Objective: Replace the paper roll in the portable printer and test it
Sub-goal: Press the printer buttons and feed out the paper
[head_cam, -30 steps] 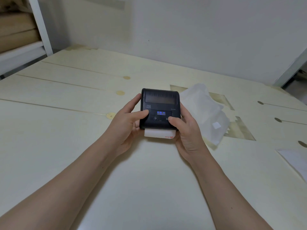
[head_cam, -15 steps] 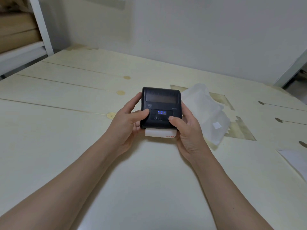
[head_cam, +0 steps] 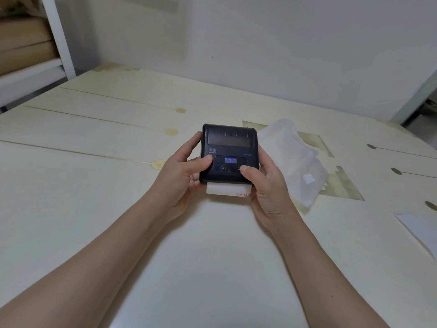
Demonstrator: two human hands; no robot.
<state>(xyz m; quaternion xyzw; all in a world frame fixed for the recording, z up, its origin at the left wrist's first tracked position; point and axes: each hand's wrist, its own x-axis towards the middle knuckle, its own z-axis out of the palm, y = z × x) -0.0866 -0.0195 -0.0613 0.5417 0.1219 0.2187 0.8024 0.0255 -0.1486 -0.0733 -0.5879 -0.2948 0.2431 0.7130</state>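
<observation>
Two hands (head_cam: 179, 176) (head_cam: 267, 185) gripping printer (head_cam: 229, 147) edges, paper (head_cam: 227, 190) protruding

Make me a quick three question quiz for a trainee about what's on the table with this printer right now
1. True or false: paper sticks out of the near edge of the printer.
2. Which hand's thumb rests by the button on the right of the control panel? A) left hand B) right hand C) neither
3. Fill in: the crumpled white wrapper lies on the table to the printer's ____ side.

Key: 1 true: a white paper strip with a red mark shows there. 2 B. 3 right.
</observation>
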